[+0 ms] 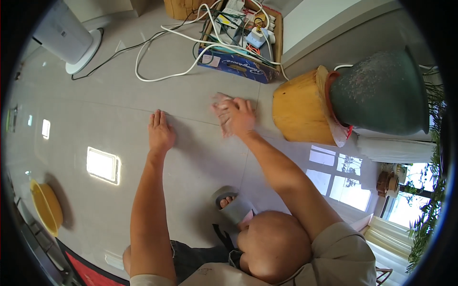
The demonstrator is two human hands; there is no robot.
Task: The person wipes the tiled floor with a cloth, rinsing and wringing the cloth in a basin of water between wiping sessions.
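On the glossy tiled floor [191,102], my right hand [241,117] presses down on a crumpled pinkish cleaning cloth [220,108], fingers curled over it. Parts of the cloth stick out to the left of the hand and below it; the hand and cloth are slightly blurred. My left hand [161,132] rests on the floor further left, fingers stretched out and holding nothing. Both forearms reach forward from a low squat, with a bent knee [276,243] and a grey slipper [234,205] below the hands.
An open blue box [238,66] of cords and small items stands ahead, with a white cable [167,76] looping across the floor. To the right, a wooden stump [300,107] is beside a large dark green pot [381,93]. A yellow basin [46,208] lies far left; a white appliance [67,33] stands upper left.
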